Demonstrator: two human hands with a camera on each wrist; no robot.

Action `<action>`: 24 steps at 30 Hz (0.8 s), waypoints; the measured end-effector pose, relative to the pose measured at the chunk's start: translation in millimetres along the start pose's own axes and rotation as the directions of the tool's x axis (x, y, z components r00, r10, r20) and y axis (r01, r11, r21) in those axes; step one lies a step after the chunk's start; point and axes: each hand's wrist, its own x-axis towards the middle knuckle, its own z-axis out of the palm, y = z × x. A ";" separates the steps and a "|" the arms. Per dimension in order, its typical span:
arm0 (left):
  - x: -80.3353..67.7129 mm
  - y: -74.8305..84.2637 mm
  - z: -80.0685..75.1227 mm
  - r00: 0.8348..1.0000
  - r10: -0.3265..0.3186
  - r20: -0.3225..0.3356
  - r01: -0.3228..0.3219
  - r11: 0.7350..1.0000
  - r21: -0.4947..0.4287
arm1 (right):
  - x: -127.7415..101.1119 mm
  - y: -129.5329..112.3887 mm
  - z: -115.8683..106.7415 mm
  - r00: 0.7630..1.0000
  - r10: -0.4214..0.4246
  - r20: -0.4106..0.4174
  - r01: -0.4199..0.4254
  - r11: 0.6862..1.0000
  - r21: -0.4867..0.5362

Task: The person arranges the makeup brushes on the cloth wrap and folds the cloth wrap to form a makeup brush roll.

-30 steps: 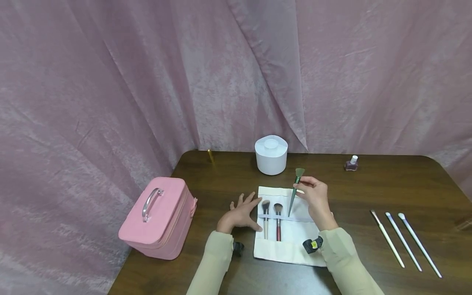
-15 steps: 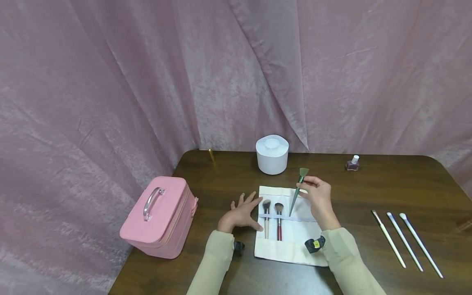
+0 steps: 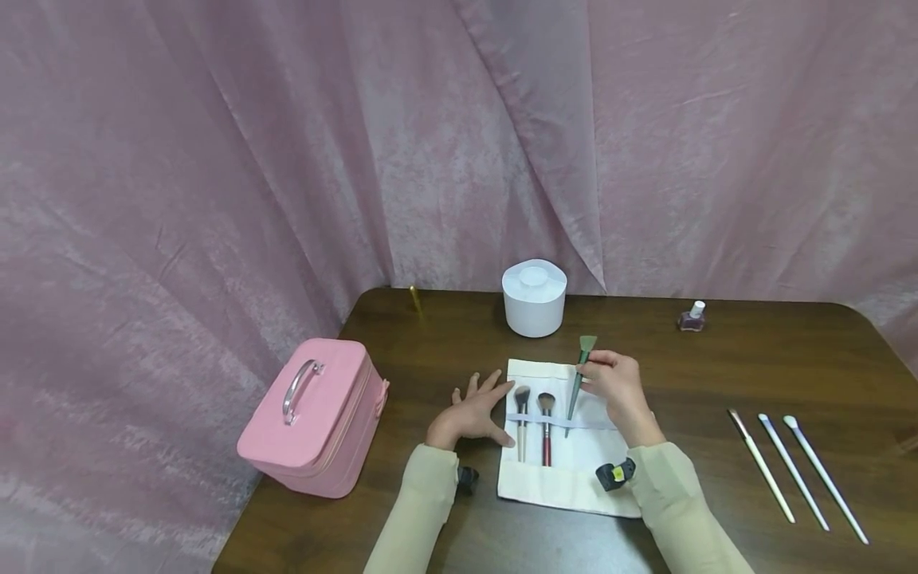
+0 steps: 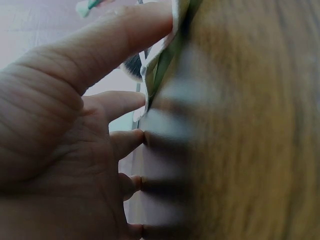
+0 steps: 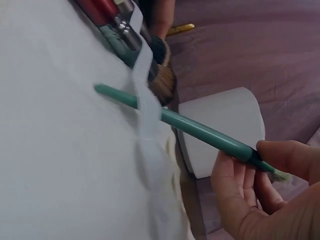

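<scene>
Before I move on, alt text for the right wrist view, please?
The right hand pinches a green brush near its bristled end; its other end runs under a pale strap on white cloth. A red-handled brush also lies under the strap; a white container stands beyond.

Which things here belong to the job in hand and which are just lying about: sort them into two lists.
In the job:
green brush, pinched by the right hand
white cloth and its strap
red-handled brush and pale-handled brush, under the strap
three loose brushes, probably

Apparently just lying about:
pink case
white tub
white-capped bottle
gold tube
</scene>
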 end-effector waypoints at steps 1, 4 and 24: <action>0.0 0.2 0.2 1.000 0.001 0.000 -0.001 1.000 -0.001 | 0.4 1.5 0.5 1.000 0.008 0.014 -0.008 1.000 -0.022; -0.6 0.9 0.3 1.000 -0.001 0.000 0.001 1.000 -0.001 | 1.3 4.1 2.5 0.999 0.020 0.039 -0.018 0.998 -0.057; 2.0 -0.6 -1.1 1.000 -0.006 0.005 0.006 1.000 0.005 | -5.9 10.5 1.3 0.990 0.078 0.120 -0.056 0.984 -0.171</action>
